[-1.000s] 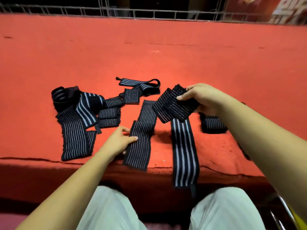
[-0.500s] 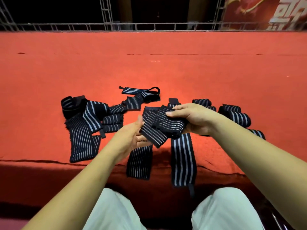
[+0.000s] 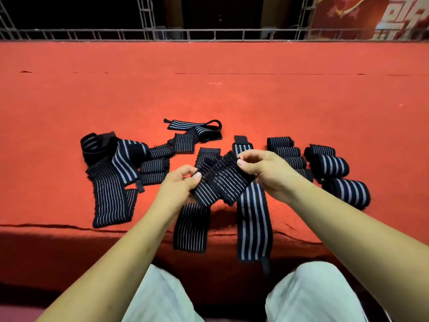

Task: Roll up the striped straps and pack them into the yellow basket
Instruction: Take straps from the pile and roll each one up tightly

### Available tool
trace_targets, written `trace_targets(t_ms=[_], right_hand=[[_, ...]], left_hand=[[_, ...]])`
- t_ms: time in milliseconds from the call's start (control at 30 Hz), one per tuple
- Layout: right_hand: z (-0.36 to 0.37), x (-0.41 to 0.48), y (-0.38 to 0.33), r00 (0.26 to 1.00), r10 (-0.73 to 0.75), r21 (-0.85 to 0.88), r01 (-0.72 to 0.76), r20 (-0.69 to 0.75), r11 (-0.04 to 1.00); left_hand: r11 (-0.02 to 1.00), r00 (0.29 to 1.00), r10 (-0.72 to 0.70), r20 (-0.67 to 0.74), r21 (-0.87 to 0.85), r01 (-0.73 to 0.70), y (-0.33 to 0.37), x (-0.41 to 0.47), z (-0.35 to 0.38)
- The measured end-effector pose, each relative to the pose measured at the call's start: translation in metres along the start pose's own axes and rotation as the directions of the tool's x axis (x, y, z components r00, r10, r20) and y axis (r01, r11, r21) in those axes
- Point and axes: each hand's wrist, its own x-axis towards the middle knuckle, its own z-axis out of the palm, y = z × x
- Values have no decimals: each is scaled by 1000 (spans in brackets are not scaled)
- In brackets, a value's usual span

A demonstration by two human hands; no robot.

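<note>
Both hands hold one folded black strap with thin white stripes [image 3: 220,180] just above the red surface. My left hand [image 3: 180,184] pinches its left edge and my right hand [image 3: 262,170] pinches its upper right corner. Under it lie two flat straps, a thin-striped one [image 3: 191,226] and a wide-striped one [image 3: 254,224], both hanging over the front edge. Several rolled straps [image 3: 325,166] sit in rows to the right. A heap of unrolled straps [image 3: 116,173] lies at the left. The yellow basket is out of view.
The red carpeted platform [image 3: 232,94] stretches far back to a metal truss railing [image 3: 209,34]. Another loose strap [image 3: 195,129] lies behind the hands. My knees in light trousers [image 3: 313,296] are below the front edge.
My left hand left the flat strap on the surface and took hold of the folded strap. My right hand brought that strap down and toward the centre. The camera tilted up, revealing the rolled straps.
</note>
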Motion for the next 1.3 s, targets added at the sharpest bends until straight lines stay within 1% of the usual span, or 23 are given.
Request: trace_targets(t_ms=[67,133,233,300,333,367,400,433,500,533,600,667,733,800,867,933,967,1000,1067,1133,1167,1233,1300], right_hand=[[-8,3,0,997,-17,88,24,-79,996],[-20,4,1,993,-43,78,52,-106,996],[-25,1,3,993,-76,-25,74,-89,997],[-19,0,0,987,-131,-75,124,-97,989],[-14,-1,-4,983,-162,-77,156,-90,985],[-9,-1,-9,980,-183,-75,177,-81,981],[-4,-1,-15,977,-201,-86,195,-76,977],[0,-1,-20,973,-216,-124,204,-83,971],[9,2,-28,964,-237,-225,206,-122,952],[13,3,-30,960,-242,-258,201,-139,945],[18,4,-34,958,-255,-305,206,-129,930],[18,4,-38,969,-229,-286,195,-89,938],[14,2,-41,981,-190,-235,179,-25,955],[10,0,-46,978,-200,-258,209,61,943],[8,-3,-51,969,-226,-279,245,100,929],[9,-3,-56,977,-192,-198,208,94,958],[9,-1,-60,983,-159,-116,170,96,979],[8,1,-63,987,-125,-18,128,98,992],[3,11,-69,997,-57,116,51,57,992],[-9,24,-71,998,52,101,-48,-36,994],[-14,29,-71,989,120,82,-113,-83,990],[-25,39,-65,960,224,88,-212,-167,973],[-32,45,-57,937,276,137,-250,-215,958]], left_hand=[[998,991,-29,-132,-58,22,-1,7,-9],[995,978,-68,-198,-87,52,-3,14,-23],[984,983,-173,-63,-49,171,-5,18,-32],[973,974,-226,18,50,225,-7,17,-29],[971,982,-190,17,148,185,-9,19,-27],[967,994,-107,-3,230,105,-7,18,-23],[967,1000,-7,-2,255,7,-4,17,-19],[978,998,55,31,198,-60,2,14,-13],[997,990,74,123,-41,-69,14,8,1],[991,981,100,167,-101,-84,18,6,7],[979,966,200,164,-83,-189,30,2,16],[966,959,255,120,-82,-246,38,2,17],[962,953,273,129,-17,-273,45,3,15],[954,945,276,176,70,-292,49,3,13],[959,943,270,193,31,-281,51,2,14],[966,944,247,221,-132,-222,49,2,16],[963,944,213,254,-216,-159,47,2,18],[965,937,165,308,-244,-90,44,1,19],[994,910,50,412,-112,-4,32,-1,20],[999,888,-24,459,47,3,20,-3,20],[998,889,-44,455,49,24,15,-4,19],[993,901,-63,429,-60,98,10,-5,17],[978,912,-56,406,-161,132,11,-4,15]])
